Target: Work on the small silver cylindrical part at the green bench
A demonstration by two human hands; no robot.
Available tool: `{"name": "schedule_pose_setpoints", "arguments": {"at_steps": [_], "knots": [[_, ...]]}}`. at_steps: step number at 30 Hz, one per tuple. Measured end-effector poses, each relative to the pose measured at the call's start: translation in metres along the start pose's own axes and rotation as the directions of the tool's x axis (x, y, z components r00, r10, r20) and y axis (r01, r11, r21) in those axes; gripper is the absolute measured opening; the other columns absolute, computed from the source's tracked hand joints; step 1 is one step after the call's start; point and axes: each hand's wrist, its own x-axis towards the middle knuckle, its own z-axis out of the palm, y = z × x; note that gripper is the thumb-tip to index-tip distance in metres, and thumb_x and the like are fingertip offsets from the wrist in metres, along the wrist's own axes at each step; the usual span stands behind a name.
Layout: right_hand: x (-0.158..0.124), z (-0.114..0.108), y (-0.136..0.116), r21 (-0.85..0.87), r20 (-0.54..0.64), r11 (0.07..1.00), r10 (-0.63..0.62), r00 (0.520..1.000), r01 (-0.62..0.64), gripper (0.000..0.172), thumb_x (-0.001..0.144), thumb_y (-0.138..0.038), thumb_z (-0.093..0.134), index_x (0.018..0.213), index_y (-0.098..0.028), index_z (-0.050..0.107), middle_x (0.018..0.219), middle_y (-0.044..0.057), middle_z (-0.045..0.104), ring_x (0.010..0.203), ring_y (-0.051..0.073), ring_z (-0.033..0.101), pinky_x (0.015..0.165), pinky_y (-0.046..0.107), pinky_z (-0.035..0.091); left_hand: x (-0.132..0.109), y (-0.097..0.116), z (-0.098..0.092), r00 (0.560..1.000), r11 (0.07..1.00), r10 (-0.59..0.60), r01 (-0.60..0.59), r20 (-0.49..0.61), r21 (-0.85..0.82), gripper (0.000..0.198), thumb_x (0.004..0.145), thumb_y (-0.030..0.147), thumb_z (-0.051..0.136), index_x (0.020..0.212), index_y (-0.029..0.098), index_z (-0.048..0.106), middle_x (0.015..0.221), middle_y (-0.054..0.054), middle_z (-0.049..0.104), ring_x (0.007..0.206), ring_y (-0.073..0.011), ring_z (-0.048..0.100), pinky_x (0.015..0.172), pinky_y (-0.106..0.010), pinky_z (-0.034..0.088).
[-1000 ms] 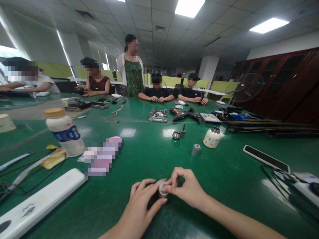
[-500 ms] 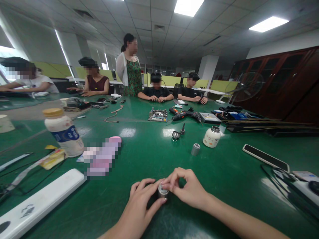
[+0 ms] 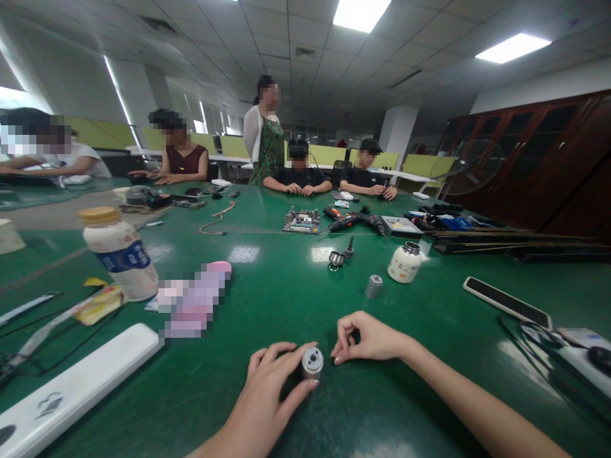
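My left hand (image 3: 274,388) holds a small silver motor (image 3: 312,361) upright on the green table, thumb on its near side and index finger on its far side. The motor's round end faces up, with a centre hub and small dark holes showing. Just right of it, my right hand (image 3: 365,338) is low over the table, apart from the motor, its fingertips pinched together. A tiny dark spot shows under those fingertips; what they hold, if anything, is too small to tell. Farther back stands a second silver motor (image 3: 375,286).
A cream jar (image 3: 404,263), a metal clip-like part (image 3: 336,259) and a dark drill chuck-like piece (image 3: 350,247) stand beyond. A power strip (image 3: 81,388) and a bottle (image 3: 124,254) are at left, a phone (image 3: 506,302) at right. Co-workers sit across the green table (image 3: 267,286).
My right hand has come off the top of the motor and moved right, still pinched. My left hand stays on the motor. The standing person in the background has shifted right.
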Motion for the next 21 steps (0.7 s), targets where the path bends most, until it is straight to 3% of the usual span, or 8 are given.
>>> {"name": "schedule_pose_setpoints", "arguments": {"at_steps": [3,5,8,10,15,21], "knots": [[0.0,0.003,-0.005,0.06,-0.034,0.998,-0.016,0.999,0.018,0.039,0.064,-0.038,0.081,0.061,-0.016,0.05,0.07,0.006,0.071,0.079,0.022,0.071,0.063,0.027,0.047,0.001,0.0,0.0,1.0,1.0,-0.004,0.004,0.007,0.001,0.042,0.089,0.034,0.059,0.13,0.039,0.053,0.123,0.0,0.063,0.115,-0.0268,0.051,0.096,-0.046,0.04],[0.001,0.009,-0.014,0.082,-0.138,0.995,-0.047,0.989,0.059,0.04,0.064,-0.038,0.081,0.059,-0.017,0.048,0.072,0.008,0.072,0.079,0.023,0.071,0.066,0.03,0.05,0.001,-0.001,0.0,1.0,1.0,-0.002,0.002,0.009,0.002,0.043,0.089,0.035,0.059,0.131,0.037,0.052,0.124,-0.001,0.062,0.115,-0.0269,0.051,0.096,-0.045,0.041],[0.001,0.021,-0.03,0.099,-0.33,0.982,-0.119,0.936,0.16,0.041,0.068,-0.038,0.079,0.058,-0.018,0.045,0.077,0.009,0.073,0.079,0.022,0.07,0.068,0.031,0.051,0.0,-0.002,0.0,1.0,1.0,0.017,-0.017,0.0,0.009,0.043,0.089,0.034,0.06,0.131,0.036,0.053,0.123,-0.002,0.063,0.114,-0.0268,0.052,0.095,-0.044,0.041],[-0.001,0.03,-0.04,0.076,-0.398,0.975,-0.161,0.903,0.208,0.039,0.071,-0.038,0.077,0.058,-0.019,0.046,0.08,0.009,0.074,0.077,0.02,0.07,0.069,0.032,0.051,-0.001,-0.003,0.0,0.999,0.999,0.031,-0.031,-0.006,0.015,0.043,0.089,0.032,0.06,0.131,0.036,0.053,0.122,-0.002,0.064,0.114,-0.0264,0.052,0.094,-0.044,0.041],[-0.004,0.048,-0.052,-0.047,-0.401,0.977,-0.208,0.892,0.207,0.036,0.075,-0.033,0.074,0.055,-0.019,0.047,0.079,0.007,0.075,0.071,0.018,0.066,0.065,0.03,0.047,-0.001,-0.002,0.0,0.999,0.999,0.045,-0.044,-0.009,0.019,0.047,0.088,0.033,0.06,0.134,0.038,0.049,0.121,-0.002,0.064,0.114,-0.0256,0.052,0.094,-0.044,0.042],[-0.002,0.057,-0.047,-0.197,-0.417,0.961,-0.262,0.87,0.195,0.033,0.077,-0.029,0.072,0.054,-0.018,0.052,0.076,0.003,0.074,0.066,0.015,0.062,0.069,0.03,0.043,-0.001,-0.003,0.001,0.997,0.997,0.071,-0.071,-0.023,0.033,0.049,0.088,0.031,0.061,0.135,0.039,0.047,0.121,0.0,0.064,0.112,-0.0243,0.053,0.093,-0.042,0.043]]}}
